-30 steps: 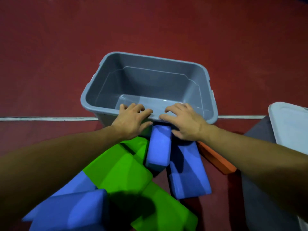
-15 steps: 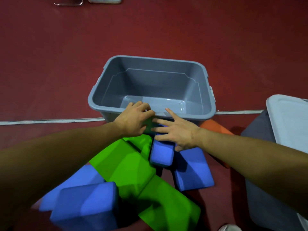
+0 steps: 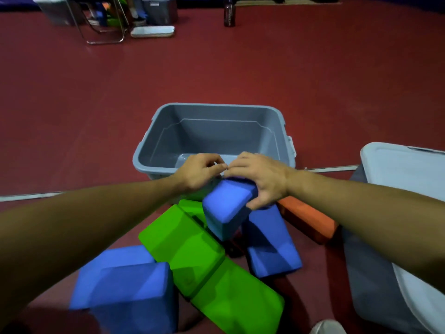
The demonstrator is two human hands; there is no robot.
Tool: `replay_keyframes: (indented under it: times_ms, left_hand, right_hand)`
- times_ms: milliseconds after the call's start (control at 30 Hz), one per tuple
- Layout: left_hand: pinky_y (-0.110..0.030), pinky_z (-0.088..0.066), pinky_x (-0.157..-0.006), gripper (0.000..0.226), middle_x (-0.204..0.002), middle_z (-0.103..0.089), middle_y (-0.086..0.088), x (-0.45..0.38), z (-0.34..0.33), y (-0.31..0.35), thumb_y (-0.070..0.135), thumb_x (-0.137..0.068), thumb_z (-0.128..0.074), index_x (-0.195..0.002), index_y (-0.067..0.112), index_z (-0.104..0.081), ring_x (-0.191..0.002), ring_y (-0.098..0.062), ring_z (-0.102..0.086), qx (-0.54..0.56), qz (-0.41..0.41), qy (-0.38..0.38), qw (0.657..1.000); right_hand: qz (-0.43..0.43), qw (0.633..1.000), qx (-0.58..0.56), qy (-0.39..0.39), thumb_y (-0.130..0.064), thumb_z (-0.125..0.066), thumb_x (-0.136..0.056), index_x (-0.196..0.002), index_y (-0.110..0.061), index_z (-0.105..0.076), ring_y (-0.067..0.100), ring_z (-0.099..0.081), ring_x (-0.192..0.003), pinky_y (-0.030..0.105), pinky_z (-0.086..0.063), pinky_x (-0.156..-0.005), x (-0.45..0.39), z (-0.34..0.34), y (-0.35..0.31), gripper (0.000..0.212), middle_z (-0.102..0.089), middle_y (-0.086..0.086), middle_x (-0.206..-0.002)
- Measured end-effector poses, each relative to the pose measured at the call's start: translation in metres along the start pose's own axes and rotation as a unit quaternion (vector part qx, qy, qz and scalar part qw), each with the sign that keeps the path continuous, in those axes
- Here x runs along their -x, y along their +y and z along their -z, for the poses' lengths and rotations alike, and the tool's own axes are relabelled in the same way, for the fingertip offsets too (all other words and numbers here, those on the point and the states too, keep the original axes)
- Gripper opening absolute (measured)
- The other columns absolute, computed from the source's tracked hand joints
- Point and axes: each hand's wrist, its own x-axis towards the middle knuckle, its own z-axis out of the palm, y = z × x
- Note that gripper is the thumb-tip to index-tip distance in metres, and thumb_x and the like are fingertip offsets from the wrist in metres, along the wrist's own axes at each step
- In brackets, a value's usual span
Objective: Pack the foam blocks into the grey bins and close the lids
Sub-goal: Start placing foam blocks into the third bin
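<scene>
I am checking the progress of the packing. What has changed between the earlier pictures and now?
The right hand left the rim of the grey bin, took hold of the small blue block and tilted its far end up toward the bin. The left hand stayed at the near rim. The bin is still empty; the green blocks, orange block and lid lie as before.

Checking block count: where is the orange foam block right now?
In the head view, the orange block lies on the floor right of centre, under the right forearm, beside a blue block.

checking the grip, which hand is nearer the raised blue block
Right. The right hand grips the raised blue block at its top end; the left hand is just beside it, up-left.
</scene>
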Motion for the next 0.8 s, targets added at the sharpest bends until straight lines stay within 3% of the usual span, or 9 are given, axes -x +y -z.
replay_keyframes:
  times_ms: [100, 167, 267, 400, 500, 600, 700, 800]
  left_hand:
    - [-0.039, -0.05, -0.081, 0.037, -0.073, -0.067, 0.011, -0.007, 0.014, 0.025, 0.058, -0.079, -0.054, -0.081, 0.025, -0.07, -0.067, -0.008, -0.058, 0.046, 0.014, -0.012, 0.999]
    - [-0.038, -0.047, -0.078, 0.05, -0.073, -0.065, 0.01, -0.011, 0.025, 0.043, 0.068, -0.071, -0.055, -0.081, 0.022, -0.071, -0.071, -0.01, -0.055, 0.056, 0.008, -0.029, 0.998]
    - [-0.033, -0.045, -0.075, 0.052, -0.076, -0.067, 0.009, -0.013, 0.039, 0.071, 0.072, -0.067, -0.057, -0.084, 0.025, -0.072, -0.075, -0.011, -0.058, -0.001, -0.035, -0.032, 0.999]
    - [-0.031, -0.045, -0.072, 0.067, -0.083, -0.07, 0.006, -0.01, 0.054, 0.1, 0.079, -0.065, -0.054, -0.097, 0.023, -0.073, -0.08, -0.015, -0.062, -0.09, -0.101, 0.033, 0.99]
    - [-0.036, -0.049, -0.079, 0.07, -0.094, -0.073, 0.007, -0.007, 0.064, 0.115, 0.079, -0.063, -0.057, -0.105, 0.025, -0.072, -0.088, -0.014, -0.065, -0.092, -0.136, 0.058, 0.985]
    - [-0.031, -0.048, -0.085, 0.079, -0.108, -0.07, 0.01, -0.008, 0.082, 0.132, 0.076, -0.058, -0.066, -0.118, 0.026, -0.066, -0.097, -0.009, -0.062, -0.142, -0.168, 0.027, 0.975]
    - [-0.036, -0.05, -0.082, 0.075, -0.108, -0.069, 0.006, -0.016, 0.086, 0.139, 0.061, -0.057, -0.075, -0.12, 0.023, -0.063, -0.095, -0.015, -0.063, -0.214, -0.175, 0.043, 0.96]
    - [-0.041, -0.052, -0.078, 0.073, -0.104, -0.069, 0.002, -0.021, 0.071, 0.13, 0.059, -0.054, -0.069, -0.116, 0.021, -0.063, -0.091, -0.021, -0.063, -0.25, -0.171, 0.099, 0.948]
  right_hand:
    - [-0.051, 0.996, -0.032, 0.064, -0.05, -0.071, -0.058, -0.126, -0.011, -0.057, 0.028, -0.055, -0.096, 0.042, -0.046, -0.09, 0.008, 0.025, 0.001, 0.08, -0.062, 0.004, -0.113]
    - [-0.088, 0.989, -0.053, 0.107, -0.05, -0.069, -0.059, -0.123, -0.012, -0.058, 0.027, -0.056, -0.094, 0.04, -0.046, -0.089, 0.015, 0.039, 0.002, 0.075, -0.063, 0.004, -0.11]
    - [-0.122, 0.979, -0.053, 0.153, -0.051, -0.068, -0.06, -0.119, -0.014, -0.06, 0.027, -0.057, -0.093, 0.042, -0.048, -0.088, 0.021, 0.058, 0.001, 0.071, -0.065, 0.003, -0.108]
    - [-0.135, 0.971, -0.033, 0.195, -0.051, -0.067, -0.06, -0.12, -0.015, -0.062, 0.025, -0.059, -0.096, 0.04, -0.046, -0.09, 0.023, 0.082, 0.003, 0.07, -0.066, 0.001, -0.111]
    - [-0.126, 0.965, -0.015, 0.231, -0.049, -0.068, -0.061, -0.121, -0.014, -0.063, 0.025, -0.056, -0.093, 0.038, -0.046, -0.088, 0.025, 0.097, 0.001, 0.069, -0.066, 0.0, -0.112]
    - [-0.117, 0.952, 0.019, 0.281, -0.044, -0.073, -0.064, -0.123, -0.012, -0.062, 0.025, -0.057, -0.101, 0.039, -0.044, -0.092, 0.028, 0.109, 0.003, 0.069, -0.064, 0.001, -0.119]
    - [-0.131, 0.939, 0.067, 0.311, -0.047, -0.075, -0.065, -0.129, -0.014, -0.059, 0.026, -0.056, -0.114, 0.047, -0.044, -0.094, 0.029, 0.104, 0.011, 0.074, -0.061, 0.002, -0.127]
    - [-0.163, 0.928, 0.096, 0.321, -0.048, -0.077, -0.065, -0.137, -0.013, -0.053, 0.027, -0.051, -0.126, 0.05, -0.044, -0.097, 0.031, 0.087, 0.018, 0.084, -0.055, 0.006, -0.139]
